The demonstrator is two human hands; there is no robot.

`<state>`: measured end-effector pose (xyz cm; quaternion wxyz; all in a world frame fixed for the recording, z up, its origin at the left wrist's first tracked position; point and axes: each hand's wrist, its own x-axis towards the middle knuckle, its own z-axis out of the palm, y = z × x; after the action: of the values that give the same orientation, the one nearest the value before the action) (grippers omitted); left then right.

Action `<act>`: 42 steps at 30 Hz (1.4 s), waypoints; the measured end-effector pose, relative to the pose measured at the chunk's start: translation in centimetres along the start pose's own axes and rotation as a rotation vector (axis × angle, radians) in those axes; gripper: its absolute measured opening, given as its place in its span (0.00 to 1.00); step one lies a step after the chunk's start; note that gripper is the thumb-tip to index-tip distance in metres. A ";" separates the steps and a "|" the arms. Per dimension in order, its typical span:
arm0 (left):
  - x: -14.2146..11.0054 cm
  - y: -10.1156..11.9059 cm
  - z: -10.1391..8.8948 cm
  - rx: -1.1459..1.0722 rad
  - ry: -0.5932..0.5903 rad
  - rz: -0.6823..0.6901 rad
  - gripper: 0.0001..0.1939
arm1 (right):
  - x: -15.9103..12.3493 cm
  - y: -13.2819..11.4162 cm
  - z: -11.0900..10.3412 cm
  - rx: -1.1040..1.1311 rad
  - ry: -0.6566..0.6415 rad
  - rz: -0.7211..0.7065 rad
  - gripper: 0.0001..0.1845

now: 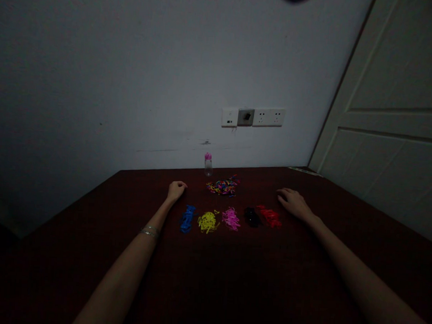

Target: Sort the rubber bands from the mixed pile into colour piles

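Observation:
My left hand (177, 191) rests on the dark red table, its fingers curled in, with nothing visible in them. Closest to it is a pile of blue bands (187, 219). My right hand (293, 202) lies palm down with fingers stretched out, holding nothing, just beyond a pile of red bands (270, 216). Between the hands, other small piles form a row: yellow bands (208, 222), pink bands (231, 219) and black bands (251, 216). They look like small rubber bands. Behind the row is a mixed, many-coloured heap of bands (223, 186).
A clear bottle with a pink top (208, 165) stands behind the mixed heap, near the wall. Sockets and a switch plate (253, 117) are set in the wall above the table (225, 277). A pale panelled door (389, 122) is at the right. The light is dim.

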<state>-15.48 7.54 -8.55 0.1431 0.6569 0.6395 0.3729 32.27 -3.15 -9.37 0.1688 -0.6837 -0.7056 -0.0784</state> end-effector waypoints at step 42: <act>-0.8 1.2 -0.7 0.018 0.009 0.003 0.11 | 5.2 -12.6 -0.7 0.381 -0.167 -0.393 0.12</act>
<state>-14.99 6.39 -7.58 0.1338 0.6575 0.6426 0.3701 19.82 0.85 -5.45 0.2173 -0.4939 -0.8380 0.0810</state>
